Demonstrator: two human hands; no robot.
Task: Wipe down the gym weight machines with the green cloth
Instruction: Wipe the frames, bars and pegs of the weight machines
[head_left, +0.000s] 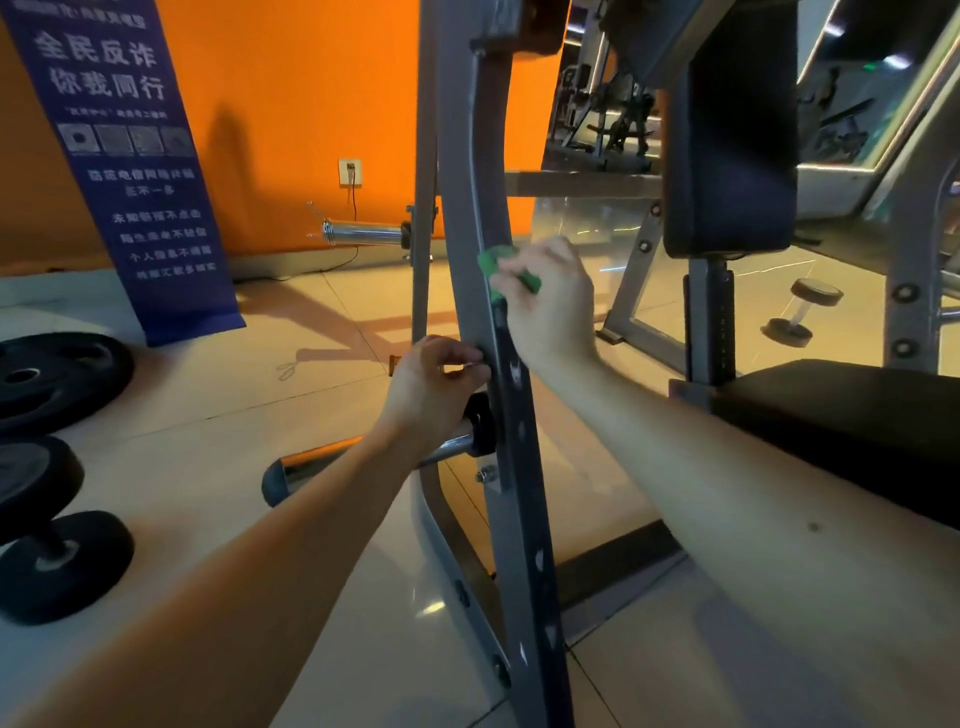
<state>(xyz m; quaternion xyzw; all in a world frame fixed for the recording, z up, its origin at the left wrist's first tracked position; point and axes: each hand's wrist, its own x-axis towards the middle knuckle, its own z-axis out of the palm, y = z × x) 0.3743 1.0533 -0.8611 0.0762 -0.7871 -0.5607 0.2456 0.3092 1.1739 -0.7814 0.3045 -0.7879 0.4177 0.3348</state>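
A grey steel upright (480, 171) of a weight machine runs from top centre down to the floor in front of me. My right hand (553, 301) grips the green cloth (493, 262) and presses it against the upright's right edge at mid height. Only small folds of the cloth show between the fingers. Just below, my left hand (434, 382) has its fingers curled round the upright's left edge, above a chrome plate peg (457, 441) with a black collar.
A black seat pad (841, 415) and back pad (732, 156) sit to the right. Weight plates (57, 374) and a dumbbell (52, 545) lie on the tile floor at left, another dumbbell (802, 312) at right. A blue banner (130, 171) leans on the orange wall.
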